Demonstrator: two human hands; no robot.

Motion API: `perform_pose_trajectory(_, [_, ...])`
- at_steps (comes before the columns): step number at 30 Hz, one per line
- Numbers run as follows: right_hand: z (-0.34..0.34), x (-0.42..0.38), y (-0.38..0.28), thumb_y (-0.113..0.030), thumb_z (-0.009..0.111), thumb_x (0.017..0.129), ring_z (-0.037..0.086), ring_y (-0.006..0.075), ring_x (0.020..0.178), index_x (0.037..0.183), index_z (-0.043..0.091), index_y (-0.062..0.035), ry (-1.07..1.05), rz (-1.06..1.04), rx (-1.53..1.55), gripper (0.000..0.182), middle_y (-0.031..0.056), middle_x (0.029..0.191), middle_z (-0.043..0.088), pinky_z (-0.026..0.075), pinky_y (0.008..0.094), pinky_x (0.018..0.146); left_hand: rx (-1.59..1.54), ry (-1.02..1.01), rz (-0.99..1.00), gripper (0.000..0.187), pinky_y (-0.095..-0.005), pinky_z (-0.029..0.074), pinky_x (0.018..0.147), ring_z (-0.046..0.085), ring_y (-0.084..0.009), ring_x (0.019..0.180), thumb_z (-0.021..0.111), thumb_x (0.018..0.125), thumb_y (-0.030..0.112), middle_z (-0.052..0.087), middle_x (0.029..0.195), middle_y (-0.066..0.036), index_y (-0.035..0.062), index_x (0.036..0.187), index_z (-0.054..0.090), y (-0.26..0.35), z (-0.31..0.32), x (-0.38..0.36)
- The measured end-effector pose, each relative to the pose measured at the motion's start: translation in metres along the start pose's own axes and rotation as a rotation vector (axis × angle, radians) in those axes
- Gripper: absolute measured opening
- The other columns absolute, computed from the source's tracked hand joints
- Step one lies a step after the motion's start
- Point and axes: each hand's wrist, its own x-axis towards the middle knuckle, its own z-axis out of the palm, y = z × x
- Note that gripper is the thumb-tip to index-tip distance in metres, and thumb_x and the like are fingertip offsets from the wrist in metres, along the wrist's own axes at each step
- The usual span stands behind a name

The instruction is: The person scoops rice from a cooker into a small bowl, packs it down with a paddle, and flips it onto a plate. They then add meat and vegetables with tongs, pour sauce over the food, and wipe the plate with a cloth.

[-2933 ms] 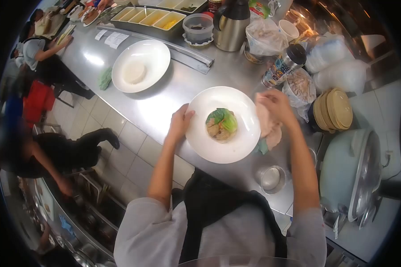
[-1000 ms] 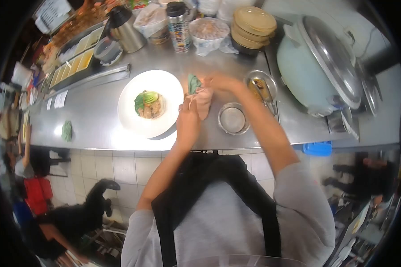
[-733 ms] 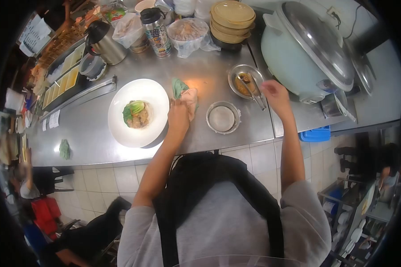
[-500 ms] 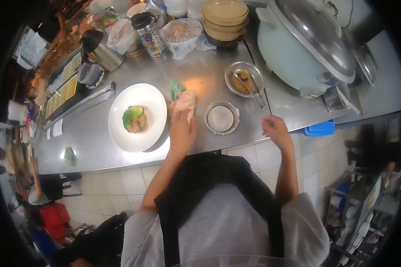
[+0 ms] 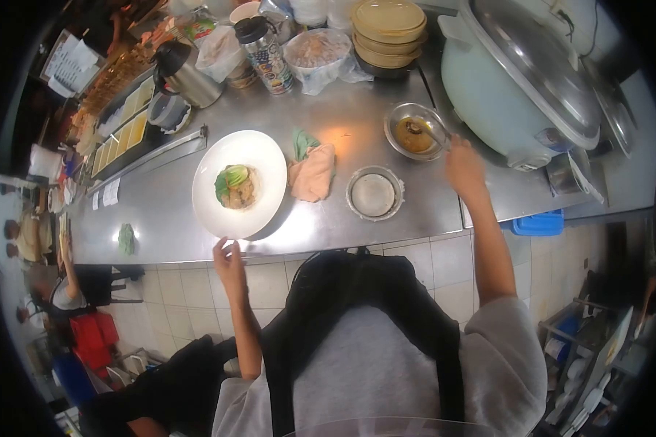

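Head view: right hand (image 5: 465,166) grasps tongs (image 5: 436,133) in metal bowl (image 5: 392,132) of sauce (image 5: 411,140); steady grip, low tips should keep drips inside. Left hand (image 5: 230,271) empty, fingers loose, near white plate (image 5: 269,162) on counter (image 5: 310,226).

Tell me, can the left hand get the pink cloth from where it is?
Probably yes. The left hand looks empty, and the pink cloth lies uncovered on the counter. The white plate sits close to the way, so the hand may have to go around its rim.
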Motion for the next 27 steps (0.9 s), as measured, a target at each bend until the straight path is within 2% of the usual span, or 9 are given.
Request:
perform_pose_trajectory(4, [-0.017, -0.016, -0.003, -0.015, 0.06, 0.077, 0.059, 0.028, 0.08, 0.115, 0.05, -0.0044, 0.088, -0.145, -0.079, 0.041, 0.0123, 0.087, 0.057, 0.048, 0.0377, 0.065, 0.021, 0.141, 0.02, 0.043, -0.0252, 0.042, 0.058, 0.054, -0.0156, 0.075, 0.056, 0.085, 0.023, 0.053, 0.095, -0.012, -0.0011, 0.118, 0.043, -0.007, -0.022, 0.01])
perform_pose_trajectory(11, [0.016, -0.01, 0.01, -0.01, 0.054, 0.076, 0.059, 0.0231, 0.072, 0.102, 0.059, -0.0046, 0.23, -0.341, -0.215, 0.026, 0.0077, 0.079, 0.058, 0.049, 0.0334, 0.055, -0.192, 0.238, -0.069, 0.041, -0.0263, 0.048, 0.057, 0.058, -0.0189, 0.079, 0.054, 0.086, 0.024, 0.054, 0.097, -0.014, -0.001, 0.118, 0.044, -0.006, -0.007, 0.029])
perform_pose_trajectory(13, [0.014, -0.006, 0.013, -0.01, 0.056, 0.075, 0.059, 0.0233, 0.07, 0.101, 0.06, -0.0047, 0.235, -0.341, -0.21, 0.027, 0.0081, 0.078, 0.059, 0.049, 0.0339, 0.056, -0.405, -0.031, -0.22, 0.036, -0.028, 0.051, 0.056, 0.06, -0.0217, 0.08, 0.048, 0.089, 0.023, 0.054, 0.098, -0.015, -0.0013, 0.116, 0.044, -0.002, -0.012, 0.041])
perform_pose_trajectory(16, [0.0, -0.001, 0.026, -0.015, 0.06, 0.075, 0.059, 0.0237, 0.068, 0.1, 0.063, -0.0042, 0.215, -0.25, 0.035, 0.028, 0.0108, 0.077, 0.062, 0.049, 0.0335, 0.06, -0.314, -0.076, -0.157, 0.033, -0.0291, 0.052, 0.057, 0.061, -0.023, 0.08, 0.042, 0.09, 0.02, 0.055, 0.1, -0.016, -0.0029, 0.114, 0.044, -0.018, -0.008, 0.066])
perform_pose_trajectory(18, [-0.007, 0.001, 0.037, -0.023, 0.064, 0.074, 0.061, 0.0249, 0.07, 0.1, 0.065, -0.0037, 0.141, 0.049, 0.398, 0.032, 0.0138, 0.078, 0.064, 0.047, 0.0321, 0.064, -0.341, -0.068, -0.118, 0.031, -0.0295, 0.053, 0.059, 0.061, -0.0234, 0.081, 0.041, 0.09, 0.017, 0.055, 0.101, -0.016, -0.004, 0.112, 0.044, -0.022, -0.005, 0.069])
perform_pose_trajectory(19, [-0.006, 0.003, 0.046, -0.023, 0.064, 0.074, 0.061, 0.0249, 0.07, 0.1, 0.065, -0.0037, 0.14, 0.043, 0.4, 0.032, 0.0138, 0.078, 0.064, 0.047, 0.0321, 0.064, -0.365, -0.062, -0.082, 0.029, -0.03, 0.054, 0.061, 0.061, -0.0238, 0.082, 0.04, 0.089, 0.014, 0.055, 0.101, -0.017, -0.0051, 0.11, 0.044, -0.022, -0.002, 0.068])
perform_pose_trajectory(21, [0.001, 0.007, 0.061, -0.028, 0.064, 0.076, 0.062, 0.0286, 0.08, 0.101, 0.065, -0.0057, -0.246, 0.276, 0.756, 0.034, 0.015, 0.084, 0.065, 0.046, 0.0326, 0.07, -0.381, -0.046, -0.076, 0.027, -0.0308, 0.054, 0.062, 0.06, -0.0241, 0.083, 0.041, 0.089, 0.013, 0.054, 0.101, -0.017, -0.0057, 0.109, 0.044, -0.021, 0.007, 0.069])
perform_pose_trajectory(25, [0.003, -0.002, 0.052, -0.029, 0.063, 0.075, 0.06, 0.0319, 0.086, 0.103, 0.063, -0.0051, -0.245, 0.278, 0.661, 0.037, 0.0153, 0.091, 0.064, 0.046, 0.0354, 0.074, -0.408, -0.092, -0.052, 0.024, -0.0332, 0.056, 0.066, 0.059, -0.0252, 0.086, 0.042, 0.087, 0.009, 0.054, 0.101, -0.017, -0.0066, 0.106, 0.045, -0.006, 0.029, 0.067])
perform_pose_trajectory(27, [-0.02, -0.006, 0.025, -0.03, 0.062, 0.076, 0.06, 0.0337, 0.088, 0.105, 0.062, -0.0053, -0.024, 0.103, 0.337, 0.039, 0.0156, 0.094, 0.064, 0.045, 0.0382, 0.078, -0.385, -0.09, -0.058, 0.025, -0.0332, 0.055, 0.066, 0.059, -0.0251, 0.086, 0.042, 0.087, 0.009, 0.054, 0.1, -0.017, -0.0068, 0.106, 0.044, -0.01, 0.041, 0.074])
